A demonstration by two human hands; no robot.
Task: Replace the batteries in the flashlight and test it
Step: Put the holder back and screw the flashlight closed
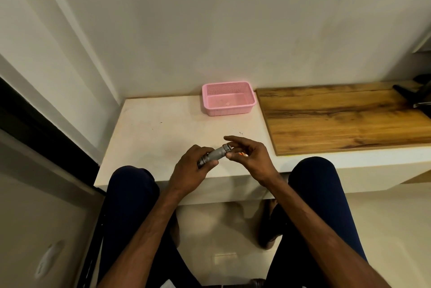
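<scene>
A small grey metal flashlight [215,153] is held level over the near edge of the white table [151,129]. My left hand [191,169] is wrapped around its left end. My right hand [250,155] sits at the flashlight's right end, index finger stretched over the tip and thumb below it. Something small and orange [242,154] shows between the right-hand fingers; I cannot tell what it is. No loose batteries are visible on the table.
A pink plastic basket [228,99] stands at the back of the white table against the wall. A wooden board [338,117] lies on the right, with a dark object [415,94] at its far right end. My knees are under the table's front edge.
</scene>
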